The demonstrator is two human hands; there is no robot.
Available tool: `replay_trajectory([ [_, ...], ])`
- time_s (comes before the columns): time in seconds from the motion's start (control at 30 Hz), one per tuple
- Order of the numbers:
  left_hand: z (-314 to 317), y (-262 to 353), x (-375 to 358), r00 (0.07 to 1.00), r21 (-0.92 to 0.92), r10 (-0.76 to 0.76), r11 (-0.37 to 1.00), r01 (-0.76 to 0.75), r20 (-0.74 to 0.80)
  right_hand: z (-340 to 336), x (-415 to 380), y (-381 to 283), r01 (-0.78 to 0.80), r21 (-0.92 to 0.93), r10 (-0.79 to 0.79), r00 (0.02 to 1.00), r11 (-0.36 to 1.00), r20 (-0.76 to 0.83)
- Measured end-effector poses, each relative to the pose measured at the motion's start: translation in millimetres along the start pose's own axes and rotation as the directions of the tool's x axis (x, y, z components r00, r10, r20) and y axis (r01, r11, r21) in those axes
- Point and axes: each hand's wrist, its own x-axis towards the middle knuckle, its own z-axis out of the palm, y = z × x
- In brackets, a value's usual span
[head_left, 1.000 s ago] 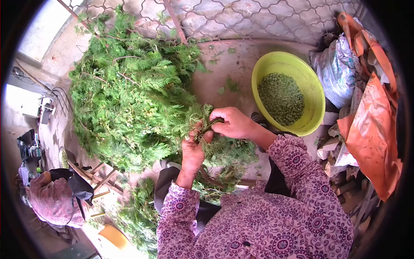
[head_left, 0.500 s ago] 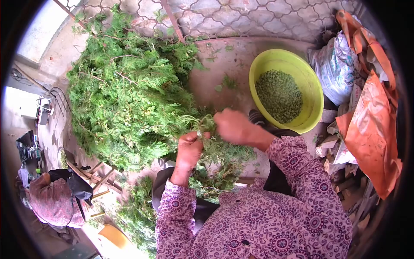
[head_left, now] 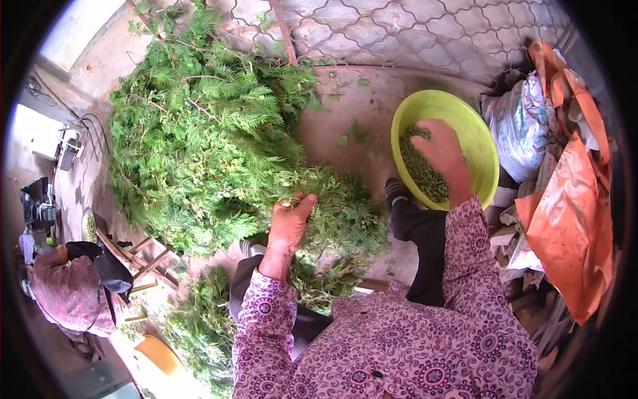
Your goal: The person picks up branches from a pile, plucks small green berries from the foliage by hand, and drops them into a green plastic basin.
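Observation:
My left hand [head_left: 288, 225] is closed on a green conifer sprig [head_left: 307, 181], its thumb on top, in front of the leafy pile. My right hand [head_left: 440, 150] is over the yellow-green basin [head_left: 490, 147], fingers stretched out and apart, slightly blurred. Below it in the basin lie many small green cones [head_left: 425, 174], partly hidden by the hand. The large pile of conifer branches [head_left: 206, 146] spreads on the floor beyond my left hand, and more cuttings [head_left: 339, 269] lie between my legs.
A white woven sack [head_left: 517, 126] and an orange bag [head_left: 568, 229] stand right of the basin, above wood scraps. Wire mesh [head_left: 399, 36] runs along the back. At lower left, another person [head_left: 74, 292] sits near a wooden frame [head_left: 149, 259] and a yellow container [head_left: 158, 354].
My right hand has moved from beside my left hand to over the basin, and its fingers have opened. My left hand still holds the sprig in about the same place.

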Motion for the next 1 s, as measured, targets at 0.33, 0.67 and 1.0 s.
replay_trajectory([
  [0.33,20,-29,18,0.875,0.597,0.475,0.675,-0.433,0.098,25,-50,-130,0.091,0.725,-0.424,0.858,0.683,0.291],
  [0.67,20,-36,22,0.834,0.731,0.538,0.518,-0.443,0.124,31,-52,-123,0.280,0.557,-0.515,0.793,0.782,0.325],
  [1.0,23,-27,19,0.913,0.537,0.403,0.756,-0.374,0.068,31,-48,-116,0.226,0.605,-0.508,0.789,0.764,0.346],
])
